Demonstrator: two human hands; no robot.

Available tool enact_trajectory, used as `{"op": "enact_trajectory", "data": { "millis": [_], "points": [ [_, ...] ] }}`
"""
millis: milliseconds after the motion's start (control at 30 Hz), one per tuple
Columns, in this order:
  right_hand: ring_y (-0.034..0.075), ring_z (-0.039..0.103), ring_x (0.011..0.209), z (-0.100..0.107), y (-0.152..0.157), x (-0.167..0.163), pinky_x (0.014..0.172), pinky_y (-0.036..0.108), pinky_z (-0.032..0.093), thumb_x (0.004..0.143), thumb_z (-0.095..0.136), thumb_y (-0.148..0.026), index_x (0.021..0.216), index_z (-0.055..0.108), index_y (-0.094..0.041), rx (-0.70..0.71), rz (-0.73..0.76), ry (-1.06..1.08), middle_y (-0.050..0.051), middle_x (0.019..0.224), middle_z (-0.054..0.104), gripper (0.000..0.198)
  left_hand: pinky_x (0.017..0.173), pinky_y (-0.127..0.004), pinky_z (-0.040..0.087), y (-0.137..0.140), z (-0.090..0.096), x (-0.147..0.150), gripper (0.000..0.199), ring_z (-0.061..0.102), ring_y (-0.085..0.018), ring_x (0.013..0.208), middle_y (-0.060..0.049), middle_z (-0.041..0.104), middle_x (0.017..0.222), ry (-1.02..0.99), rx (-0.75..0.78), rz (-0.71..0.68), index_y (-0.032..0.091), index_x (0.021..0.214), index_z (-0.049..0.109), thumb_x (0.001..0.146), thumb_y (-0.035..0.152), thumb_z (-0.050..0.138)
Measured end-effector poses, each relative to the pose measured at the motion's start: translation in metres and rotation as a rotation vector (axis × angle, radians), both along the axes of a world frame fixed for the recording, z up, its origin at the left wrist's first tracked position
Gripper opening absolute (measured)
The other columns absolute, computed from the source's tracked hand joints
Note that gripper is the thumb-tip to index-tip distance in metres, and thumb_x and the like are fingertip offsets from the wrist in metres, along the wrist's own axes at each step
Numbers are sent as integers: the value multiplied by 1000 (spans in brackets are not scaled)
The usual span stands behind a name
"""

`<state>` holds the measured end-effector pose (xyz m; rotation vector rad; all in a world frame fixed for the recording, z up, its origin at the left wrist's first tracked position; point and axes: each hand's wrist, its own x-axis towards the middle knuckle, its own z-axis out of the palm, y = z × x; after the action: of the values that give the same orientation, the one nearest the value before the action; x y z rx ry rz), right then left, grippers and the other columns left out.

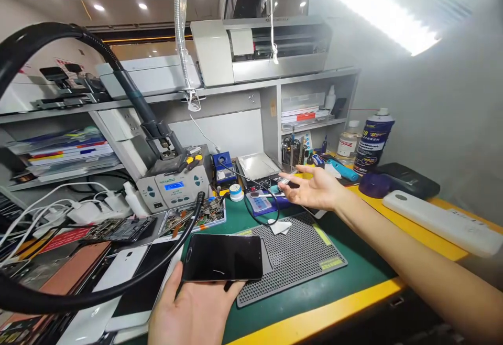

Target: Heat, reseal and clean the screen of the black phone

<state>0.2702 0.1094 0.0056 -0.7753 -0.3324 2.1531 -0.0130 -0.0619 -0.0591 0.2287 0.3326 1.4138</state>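
My left hand [192,313] holds a black smartphone [223,258] from below, its dark screen tilted toward me, with the fingers hidden behind it. My right hand [314,190] is raised over the back of the bench, palm turned up and fingers spread. Something small and pale shows by its fingertips, but it appears apart from them. Under the phone's right end lies a grey perforated mat [294,256], with a crumpled white scrap [280,227] at its far edge. Behind that, a white-handled brush [269,195] rests over a purple item [261,206].
A black hose [157,277] arches across the left side from the hot air station [173,187]. Phone parts and a tray of circuit boards [194,216] crowd the left. A spray can [373,143] and a long white device [440,222] stand at right. Above hangs a bright lamp [373,7].
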Motion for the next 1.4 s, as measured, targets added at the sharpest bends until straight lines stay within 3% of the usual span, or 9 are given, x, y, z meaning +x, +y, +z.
{"op": "enact_trajectory", "data": {
  "millis": [200, 400, 733, 900, 1100, 1267, 1400],
  "points": [
    [21, 63, 85, -1, 13, -12, 59, 32, 58, 103, 42, -41, 133, 54, -15, -50, -2, -13, 18, 122, 57, 41, 115, -76, 17, 3, -9, -4, 56, 36, -43, 145, -8, 48, 155, 7, -12, -8, 41, 147, 48, 94, 59, 50],
    [19, 66, 92, -6, 30, -26, 73, 34, 59, 100, 60, -39, 130, 57, -17, -109, -24, -19, 9, 121, 63, 37, 122, -66, 13, 5, -21, -14, 59, 30, -35, 150, -7, 47, 156, -29, 12, -117, 38, 149, 45, 95, 61, 45],
    [22, 67, 99, -13, 38, -30, 81, 39, 59, 99, 62, -36, 128, 59, -17, -139, -36, 9, 10, 124, 63, 36, 123, -62, 10, 3, -19, -17, 53, 26, -30, 153, -4, 45, 157, -61, 121, -171, 38, 150, 44, 101, 55, 33],
    [22, 67, 99, -14, 38, -32, 81, 40, 59, 99, 62, -36, 128, 59, -17, -136, -38, 12, 10, 124, 63, 35, 124, -61, 12, 3, -20, -19, 55, 27, -29, 152, -3, 47, 156, -59, 130, -212, 37, 152, 41, 100, 52, 30],
    [21, 67, 98, -15, 38, -32, 80, 39, 59, 99, 62, -35, 128, 59, -17, -122, -30, -14, 9, 123, 64, 35, 124, -60, 18, 2, -14, -18, 52, 29, -26, 152, 5, 53, 150, -47, 118, -194, 48, 149, 40, 99, 51, 30],
    [20, 67, 96, -11, 33, -33, 78, 38, 60, 99, 61, -36, 127, 59, -16, -81, -8, -86, 9, 121, 64, 34, 123, -64, 13, 3, -12, -17, 57, 27, -31, 152, -2, 49, 154, -41, 120, -188, 38, 152, 40, 98, 55, 34],
    [20, 67, 95, -4, 26, -33, 77, 37, 59, 100, 60, -38, 127, 59, -16, 2, -12, -197, 9, 120, 65, 35, 123, -61, 18, 4, -15, -14, 52, 24, -28, 154, 3, 51, 153, -30, 117, -155, 44, 147, 47, 97, 52, 36]
  ]
}}
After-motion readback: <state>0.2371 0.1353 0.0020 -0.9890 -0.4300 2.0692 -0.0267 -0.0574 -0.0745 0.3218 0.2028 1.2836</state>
